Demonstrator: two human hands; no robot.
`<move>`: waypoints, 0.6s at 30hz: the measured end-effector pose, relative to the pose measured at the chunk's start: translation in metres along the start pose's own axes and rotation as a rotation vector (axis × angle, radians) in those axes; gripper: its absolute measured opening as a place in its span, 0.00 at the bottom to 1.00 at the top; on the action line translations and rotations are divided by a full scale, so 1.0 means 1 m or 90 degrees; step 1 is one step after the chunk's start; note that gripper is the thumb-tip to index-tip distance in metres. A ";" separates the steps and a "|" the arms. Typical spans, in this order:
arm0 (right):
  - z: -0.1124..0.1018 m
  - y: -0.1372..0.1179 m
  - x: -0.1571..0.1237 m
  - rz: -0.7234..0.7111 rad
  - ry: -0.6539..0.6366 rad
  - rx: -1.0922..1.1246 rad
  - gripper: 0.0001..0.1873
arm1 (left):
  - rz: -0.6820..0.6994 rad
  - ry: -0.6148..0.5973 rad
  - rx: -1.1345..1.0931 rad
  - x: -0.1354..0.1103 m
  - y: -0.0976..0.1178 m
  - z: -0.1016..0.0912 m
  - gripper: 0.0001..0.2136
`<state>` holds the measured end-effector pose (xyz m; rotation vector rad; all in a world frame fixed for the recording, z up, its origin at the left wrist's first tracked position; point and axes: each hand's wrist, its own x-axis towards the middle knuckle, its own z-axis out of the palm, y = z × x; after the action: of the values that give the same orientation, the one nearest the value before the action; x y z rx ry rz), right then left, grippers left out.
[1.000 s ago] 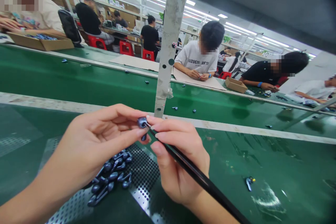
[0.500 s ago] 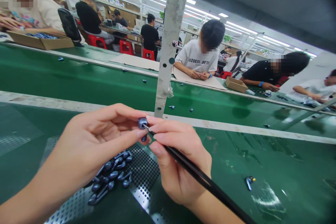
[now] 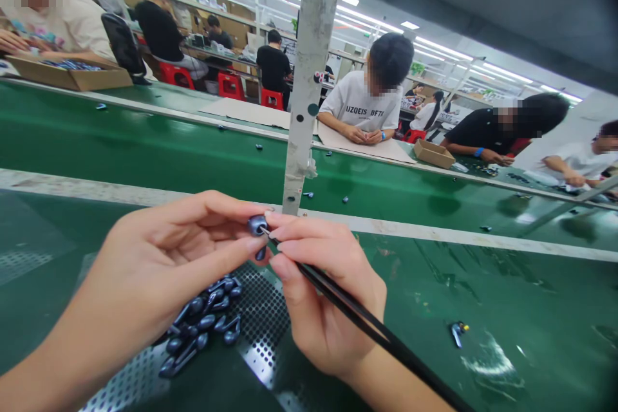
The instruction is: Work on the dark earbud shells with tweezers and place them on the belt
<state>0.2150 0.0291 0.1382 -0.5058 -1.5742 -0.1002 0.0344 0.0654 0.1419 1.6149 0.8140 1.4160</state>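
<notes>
Hands close together at the centre of view, both narrow. Left hand point(image 3: 154, 251) pinches a dark blue-grey wireless earbud point(image 3: 257, 226) between thumb and fingertips, held up above the bench. Right hand point(image 3: 328, 290) grips a slim black-handled pick point(image 3: 360, 315) like a pen, its fingertips almost meeting the left's.

Work in hand, as judged from the hold: the pick's fine pale tip is set against the earbud's rounded head, apparently for close work there; the exact contact point is too small to tell. The next move calls for a steady pinch and small, controlled tip strokes.

Orientation: the earbud's head sits uppermost, its short stem pointing down and slightly toward the wearer. The long axis is near upright, a little tilted. The pick's shaft runs the other way, from lower right up to the head.

Below the hands, a loose heap of similar earbuds point(image 3: 203, 315) lies on a perforated metal plate point(image 3: 263, 309). One more earbud point(image 3: 458, 333) rests alone on the green conveyor belt point(image 3: 425, 283), well off to the right. Beyond, a co-worker in a white T-shirt point(image 3: 362, 103) sits across the line.
</notes>
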 end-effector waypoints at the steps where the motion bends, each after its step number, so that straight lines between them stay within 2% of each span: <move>1: 0.000 0.001 -0.001 0.003 0.002 0.007 0.07 | -0.003 -0.002 -0.005 0.001 0.001 0.001 0.10; 5: 0.001 0.005 -0.005 0.020 0.010 0.050 0.14 | -0.024 -0.014 -0.032 0.004 0.006 0.007 0.07; 10: 0.002 0.005 -0.004 0.021 0.022 0.075 0.08 | -0.026 -0.015 -0.017 0.005 0.009 0.008 0.07; 18: 0.004 0.003 -0.003 0.029 0.047 0.086 0.07 | -0.036 0.002 -0.019 0.001 0.005 0.004 0.09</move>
<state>0.2118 0.0325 0.1346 -0.4268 -1.4847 0.0213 0.0382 0.0634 0.1468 1.5562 0.8306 1.3847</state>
